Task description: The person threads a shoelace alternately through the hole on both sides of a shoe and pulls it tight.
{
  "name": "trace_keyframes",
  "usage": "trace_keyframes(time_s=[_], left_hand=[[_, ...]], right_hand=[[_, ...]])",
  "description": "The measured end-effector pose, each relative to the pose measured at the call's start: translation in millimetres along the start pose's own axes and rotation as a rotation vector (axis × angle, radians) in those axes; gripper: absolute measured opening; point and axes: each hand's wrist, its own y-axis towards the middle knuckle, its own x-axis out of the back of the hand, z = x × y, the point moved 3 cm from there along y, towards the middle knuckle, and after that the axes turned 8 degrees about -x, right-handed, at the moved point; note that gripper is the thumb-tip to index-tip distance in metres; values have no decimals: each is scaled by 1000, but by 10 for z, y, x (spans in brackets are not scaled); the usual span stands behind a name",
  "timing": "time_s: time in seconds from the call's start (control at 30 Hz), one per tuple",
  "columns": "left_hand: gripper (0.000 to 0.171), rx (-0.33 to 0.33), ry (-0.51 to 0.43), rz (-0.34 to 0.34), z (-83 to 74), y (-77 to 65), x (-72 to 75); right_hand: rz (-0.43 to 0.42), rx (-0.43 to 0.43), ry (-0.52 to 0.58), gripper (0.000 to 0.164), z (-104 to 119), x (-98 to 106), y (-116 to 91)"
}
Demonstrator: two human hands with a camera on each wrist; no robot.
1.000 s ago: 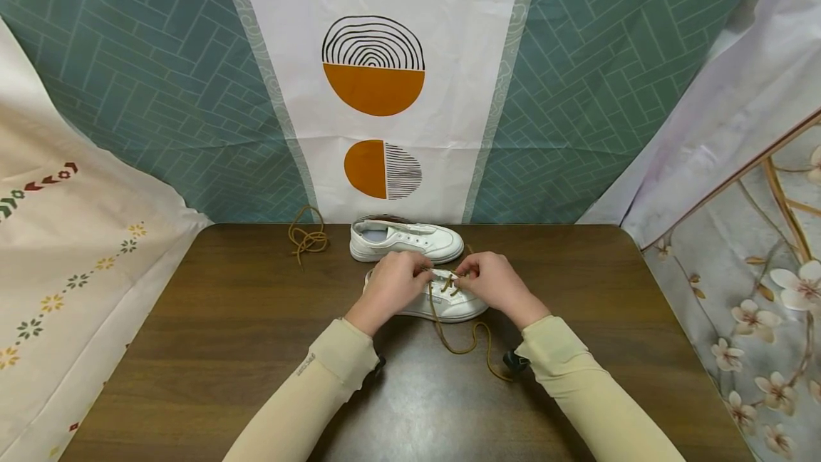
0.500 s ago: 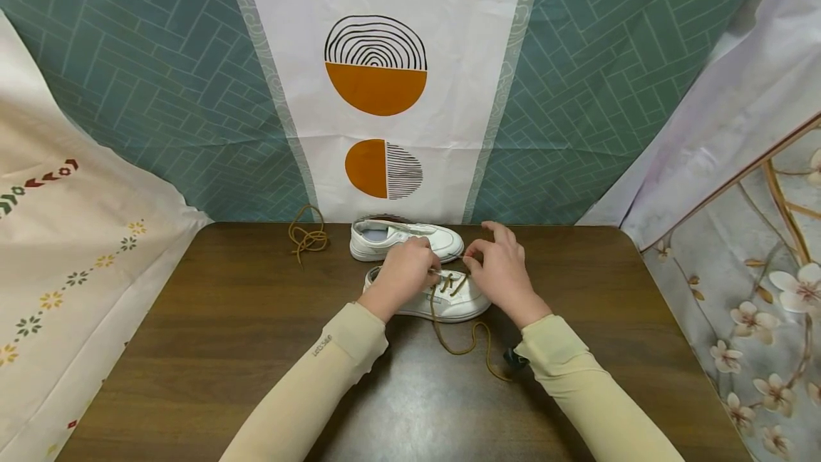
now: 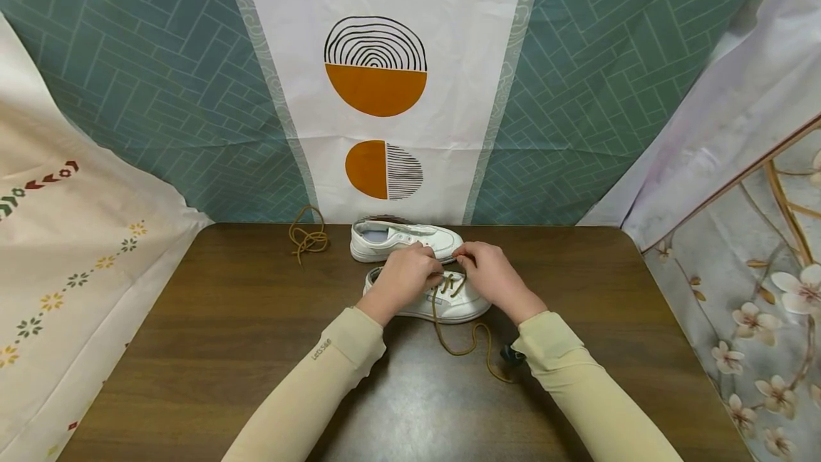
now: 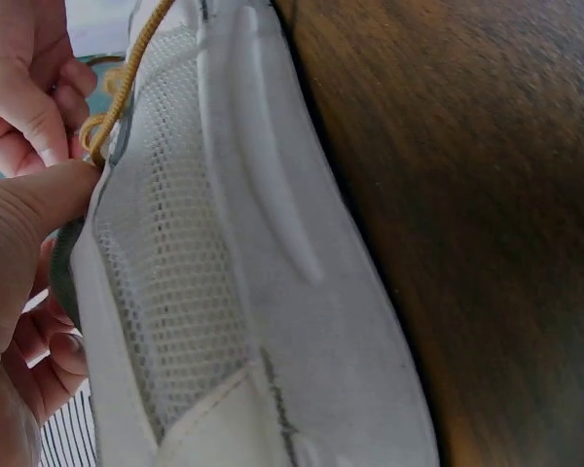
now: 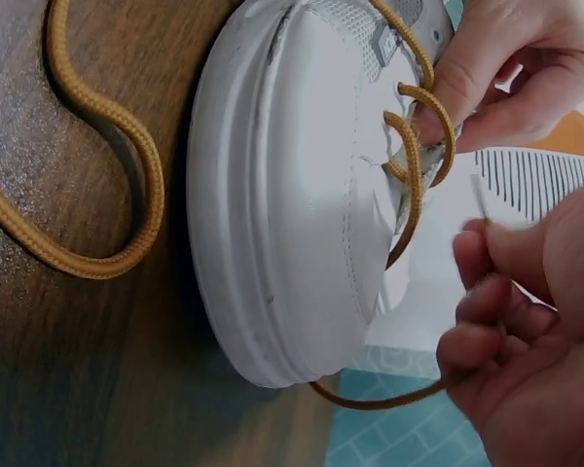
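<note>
A white sneaker [image 3: 473, 301] lies with its toe to the right, a golden-brown shoelace [image 5: 409, 185] threaded through its front eyelets. At its upper edge my left hand [image 3: 404, 276] pinches the eyelet flap between thumb and fingers, as the left wrist view shows. My right hand [image 3: 494, 276], just above the toe end, pinches the lace near its pale tip [image 5: 480, 197]. Part of that lace also runs into its curled fingers in the right wrist view. The lace's other end [image 3: 474, 341] trails over the table in front. The left fingertips are partly hidden behind the flap.
Behind stands a second white sneaker [image 3: 442, 239] with bare eyelets. A loose coiled brown lace [image 3: 309, 239] lies at the table's back left. The wooden table [image 3: 224, 348] ends against a patterned cloth backdrop [image 3: 385, 127], with cloths at both sides.
My right hand lifted away from the laces with spread fingers, then came back toward the left hand with the lace tip. My left hand shifted slightly right on the shoe.
</note>
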Motion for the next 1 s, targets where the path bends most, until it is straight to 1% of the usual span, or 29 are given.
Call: trace_keyframes(time_s=[0.17,0.3,0.5,0.57,0.8,1.0], left_hand=[[12,-8,-16,-41,8,-14,-26],[13,-9,-14,-42,14,-17,-34],[12,-8,-17,-30,15,-13,-38],[12,-6,-18,-29,15,-15,-40],[14,-6,-24,-34,20,-22,-48],[11,-2,-25,-40,25,-17,-44]], right_hand=[[70,-16,-34,12,-24,-55,10],[85,-1,-75,10,-31,-85,11],[98,4,-105,10,-2,-103,20],[94,12,-114,10,7,-106,27],[49,82,-168,10,22,-128,65],[0,134,-204,10,26,-125,80]])
